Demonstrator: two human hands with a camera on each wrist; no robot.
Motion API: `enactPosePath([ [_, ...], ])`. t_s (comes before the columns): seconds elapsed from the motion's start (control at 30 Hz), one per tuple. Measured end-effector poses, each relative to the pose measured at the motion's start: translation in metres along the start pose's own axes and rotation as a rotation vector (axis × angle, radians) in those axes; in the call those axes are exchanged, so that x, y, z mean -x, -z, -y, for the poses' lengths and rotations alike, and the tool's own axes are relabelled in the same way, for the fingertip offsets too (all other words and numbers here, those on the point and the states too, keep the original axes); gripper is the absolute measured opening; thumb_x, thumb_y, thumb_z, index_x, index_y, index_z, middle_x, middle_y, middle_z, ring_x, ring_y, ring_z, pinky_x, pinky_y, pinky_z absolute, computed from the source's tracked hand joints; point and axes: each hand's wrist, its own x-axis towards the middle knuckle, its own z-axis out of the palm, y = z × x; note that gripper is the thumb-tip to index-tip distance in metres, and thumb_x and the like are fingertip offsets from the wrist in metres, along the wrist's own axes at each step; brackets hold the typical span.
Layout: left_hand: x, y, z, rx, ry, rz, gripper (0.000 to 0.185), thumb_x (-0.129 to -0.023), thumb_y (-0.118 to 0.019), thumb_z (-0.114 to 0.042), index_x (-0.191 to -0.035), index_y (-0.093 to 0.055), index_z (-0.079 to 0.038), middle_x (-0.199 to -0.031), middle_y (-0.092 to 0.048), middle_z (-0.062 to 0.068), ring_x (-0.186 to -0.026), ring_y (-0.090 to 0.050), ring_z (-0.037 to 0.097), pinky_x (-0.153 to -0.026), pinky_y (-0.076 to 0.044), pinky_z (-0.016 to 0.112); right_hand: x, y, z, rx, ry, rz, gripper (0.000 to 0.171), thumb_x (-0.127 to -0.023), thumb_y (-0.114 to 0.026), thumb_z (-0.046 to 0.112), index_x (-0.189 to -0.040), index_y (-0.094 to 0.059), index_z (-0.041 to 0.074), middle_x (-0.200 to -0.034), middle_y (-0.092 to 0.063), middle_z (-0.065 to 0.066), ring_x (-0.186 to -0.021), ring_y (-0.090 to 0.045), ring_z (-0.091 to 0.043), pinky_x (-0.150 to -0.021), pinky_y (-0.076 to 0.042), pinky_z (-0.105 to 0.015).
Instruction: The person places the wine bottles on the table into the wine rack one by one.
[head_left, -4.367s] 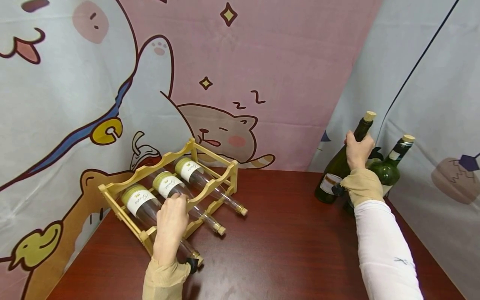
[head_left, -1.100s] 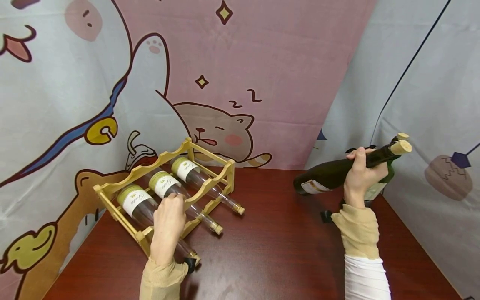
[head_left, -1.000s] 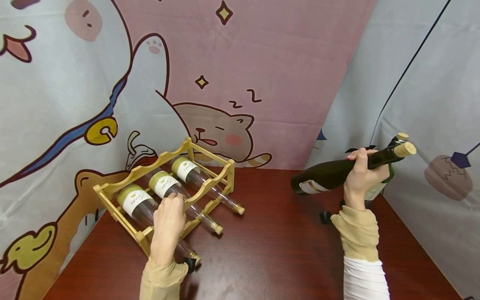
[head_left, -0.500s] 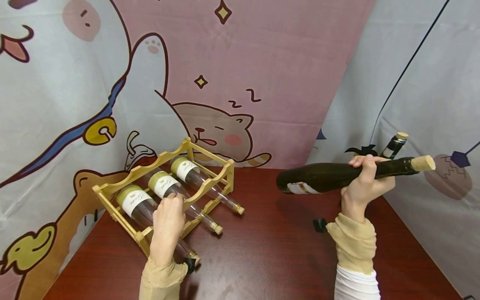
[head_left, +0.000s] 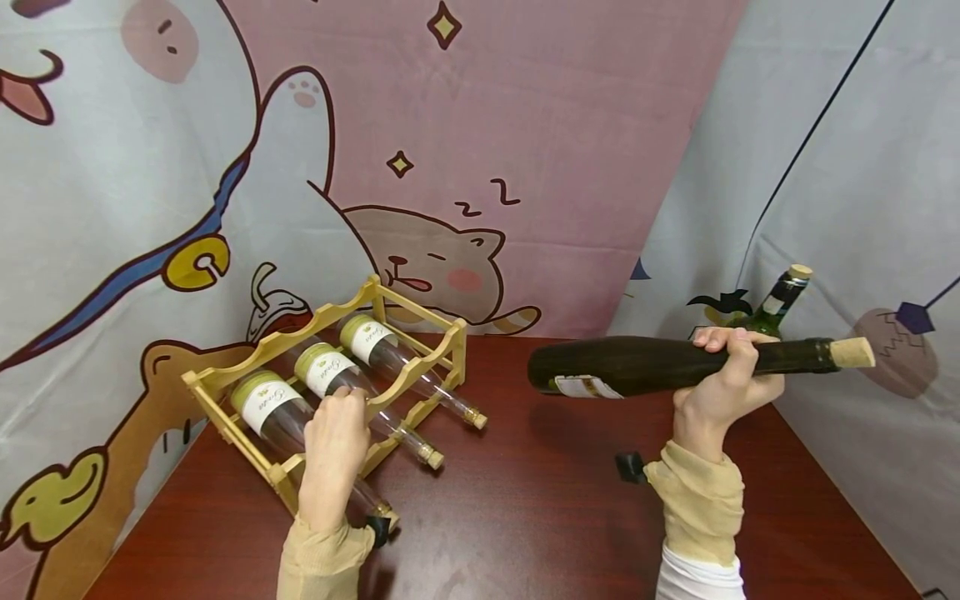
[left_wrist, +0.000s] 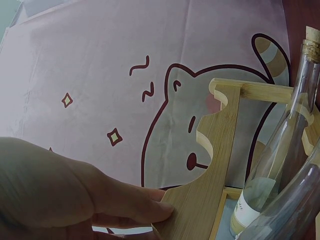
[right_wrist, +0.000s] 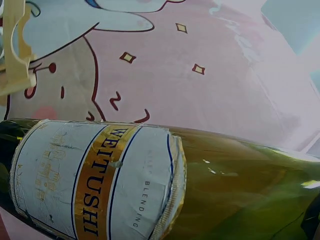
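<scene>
My right hand (head_left: 723, 392) grips a dark green wine bottle (head_left: 622, 365) around its shoulder and neck. The bottle lies nearly level above the table, base to the left, corked end to the right. Its white and gold label (right_wrist: 95, 180) fills much of the right wrist view. My left hand (head_left: 333, 454) holds the upper front rail of a wooden wine rack (head_left: 412, 377), thumb and fingers on either side of the wood in the left wrist view. Three clear corked bottles, one of them the nearest bottle (head_left: 273, 404), lie in the rack with necks pointing forward.
Another green corked bottle (head_left: 772, 312) stands at the back right, partly hidden behind my right hand and the held bottle. A reddish-brown table (head_left: 510, 517) carries everything. Printed cloth (head_left: 570, 167) hangs close behind it and along both sides.
The wine bottle in my right hand has gone from tilted upright beside the other green bottle to nearly level, its base moving left toward the rack. My left hand stays on the rail.
</scene>
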Motion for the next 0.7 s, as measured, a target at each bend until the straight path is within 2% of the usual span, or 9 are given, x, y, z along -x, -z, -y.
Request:
enactPosePath([
  [0.13,-0.001,-0.001,0.0,0.0,0.002,-0.001,0.011,-0.074,-0.059,0.009,-0.082,-0.064,0.003,-0.079,-0.061,0.02,-0.069,-0.061,0.045,-0.051,-0.046,0.054,0.005,-0.001,0.003,-0.038,-0.021,-0.021,0.019,-0.075,-0.059,-0.006,-0.067,-0.041,-0.006,-0.045,-0.04,-0.012,-0.04,-0.038,-0.023,-0.045,-0.042,-0.033],
  [0.4,0.0,-0.002,0.0,-0.001,0.0,-0.018,0.006,-0.073,-0.059,0.009,-0.077,-0.061,0.004,-0.076,-0.059,0.02,-0.067,-0.06,0.045,-0.051,-0.046,0.055,0.014,0.001,0.005,-0.04,-0.05,-0.023,0.019,-0.077,-0.06,-0.002,-0.067,-0.044,0.001,-0.046,-0.042,-0.009,-0.042,-0.039,-0.02,-0.049,-0.043,-0.03],
  [0.7,0.0,-0.002,0.0,-0.008,-0.014,-0.04,0.002,-0.074,-0.059,0.006,-0.076,-0.059,0.007,-0.074,-0.058,0.021,-0.067,-0.059,0.044,-0.052,-0.047,0.054,0.026,0.001,0.005,-0.124,-0.143,-0.09,0.018,-0.076,-0.058,-0.002,-0.068,-0.042,0.002,-0.046,-0.04,-0.007,-0.042,-0.039,-0.019,-0.049,-0.043,-0.03],
])
